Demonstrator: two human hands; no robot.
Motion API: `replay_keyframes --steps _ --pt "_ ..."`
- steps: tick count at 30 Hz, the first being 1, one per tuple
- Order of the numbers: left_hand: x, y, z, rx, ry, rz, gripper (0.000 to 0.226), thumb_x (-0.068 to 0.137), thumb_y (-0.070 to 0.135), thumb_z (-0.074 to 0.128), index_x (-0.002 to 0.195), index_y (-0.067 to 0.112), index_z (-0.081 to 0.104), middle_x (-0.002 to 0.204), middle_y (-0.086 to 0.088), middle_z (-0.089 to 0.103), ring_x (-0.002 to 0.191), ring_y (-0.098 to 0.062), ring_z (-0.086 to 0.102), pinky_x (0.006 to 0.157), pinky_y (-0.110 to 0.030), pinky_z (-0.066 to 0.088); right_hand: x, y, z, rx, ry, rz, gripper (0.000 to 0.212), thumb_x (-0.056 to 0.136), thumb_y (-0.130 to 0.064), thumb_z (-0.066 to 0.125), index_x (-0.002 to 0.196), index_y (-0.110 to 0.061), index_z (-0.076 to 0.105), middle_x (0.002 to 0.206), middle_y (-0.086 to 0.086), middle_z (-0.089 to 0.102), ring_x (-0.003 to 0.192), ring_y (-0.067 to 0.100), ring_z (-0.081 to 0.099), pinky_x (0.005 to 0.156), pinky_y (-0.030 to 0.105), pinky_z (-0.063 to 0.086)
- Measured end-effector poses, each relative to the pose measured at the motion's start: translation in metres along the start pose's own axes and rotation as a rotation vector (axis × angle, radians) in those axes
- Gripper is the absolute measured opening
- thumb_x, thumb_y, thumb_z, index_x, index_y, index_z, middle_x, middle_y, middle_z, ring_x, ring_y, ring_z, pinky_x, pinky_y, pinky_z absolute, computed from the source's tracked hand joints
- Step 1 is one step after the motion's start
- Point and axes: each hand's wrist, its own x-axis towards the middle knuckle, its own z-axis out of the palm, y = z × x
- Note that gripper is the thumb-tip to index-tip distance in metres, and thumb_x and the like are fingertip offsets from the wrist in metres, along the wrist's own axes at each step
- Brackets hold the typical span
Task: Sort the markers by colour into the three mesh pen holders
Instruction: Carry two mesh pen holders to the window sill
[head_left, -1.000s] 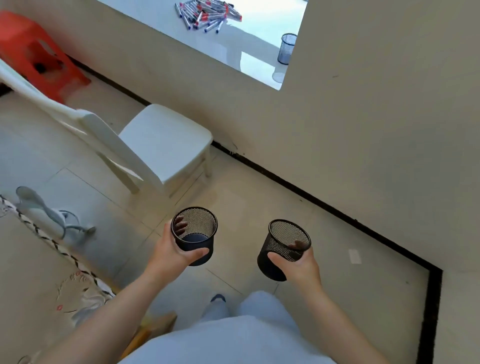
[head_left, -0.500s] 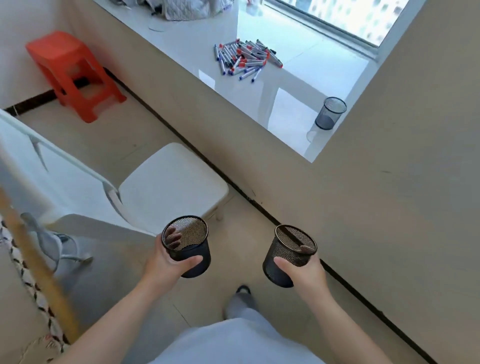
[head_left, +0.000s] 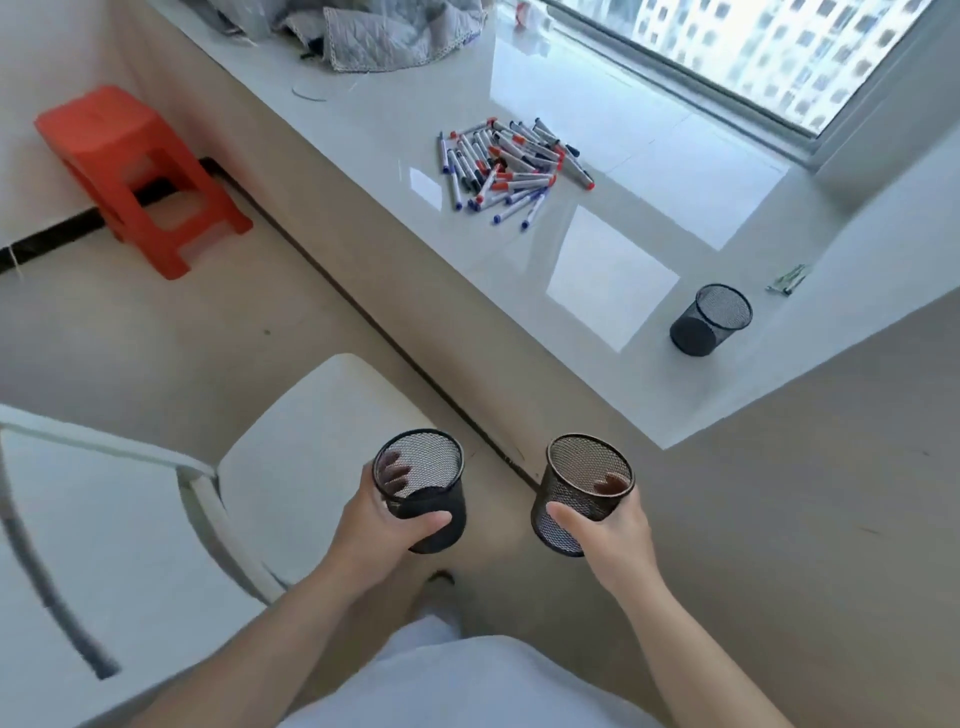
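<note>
My left hand (head_left: 382, 540) grips an empty black mesh pen holder (head_left: 423, 470) in front of my waist. My right hand (head_left: 610, 540) grips a second empty black mesh pen holder (head_left: 584, 480) beside it. Both are held upright above the floor, short of the ledge. A third black mesh pen holder (head_left: 709, 319) stands on the white window ledge (head_left: 597, 291) at the right. A heap of several markers (head_left: 506, 166) with red, blue and black caps lies further back on the ledge, left of that holder.
A white plastic chair (head_left: 291, 457) stands just left of my hands. An orange stool (head_left: 130, 176) sits by the wall at the far left. Crumpled grey cloth (head_left: 384, 31) lies at the ledge's far end. The window (head_left: 769, 47) runs along the back.
The view has risen and moved towards the ledge, so the markers and the third holder now appear nearer. Both hands still grip their holders, carried forward.
</note>
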Motion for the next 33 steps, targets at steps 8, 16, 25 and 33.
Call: replay_keyframes --steps 8,16,25,33 --pt "0.126 0.059 0.028 0.08 -0.1 -0.007 0.075 0.035 0.048 0.082 0.101 0.044 0.046 0.112 0.02 0.058 0.107 0.0 0.056 0.092 -0.024 0.043 0.09 -0.043 -0.008 0.11 0.074 0.043 0.062 0.058 -0.034 0.084 0.103 -0.032 0.042 0.098 -0.012 0.054 0.095 0.012 0.051 0.082 0.025 0.037" --pt "0.214 0.116 0.105 0.133 -0.103 -0.01 0.075 0.034 0.046 0.082 0.1 0.04 0.047 0.112 0.014 0.061 0.109 -0.01 0.058 0.098 -0.034 0.044 0.201 -0.081 -0.043 0.1 0.076 0.079 0.06 0.059 -0.037 0.083 0.101 -0.026 0.041 0.098 -0.006 0.054 0.091 0.015 0.051 0.079 0.026 0.038" --pt "0.292 0.185 0.148 0.226 -0.134 0.068 0.074 0.053 0.03 0.088 0.111 0.031 0.042 0.113 0.01 0.057 0.107 -0.01 0.054 0.091 -0.023 0.039 0.27 -0.113 -0.062 0.158 0.153 0.096 0.057 0.056 -0.032 0.085 0.093 -0.025 0.042 0.09 -0.008 0.055 0.086 0.015 0.054 0.076 0.027 0.038" --pt "0.379 0.222 0.171 0.412 -0.351 0.122 0.077 0.05 0.041 0.086 0.109 0.04 0.036 0.106 0.019 0.052 0.099 -0.007 0.051 0.088 -0.02 0.037 0.302 -0.107 -0.036 0.263 0.273 0.227 0.066 0.05 -0.026 0.087 0.102 -0.023 0.045 0.099 -0.003 0.06 0.09 0.017 0.058 0.075 0.028 0.041"
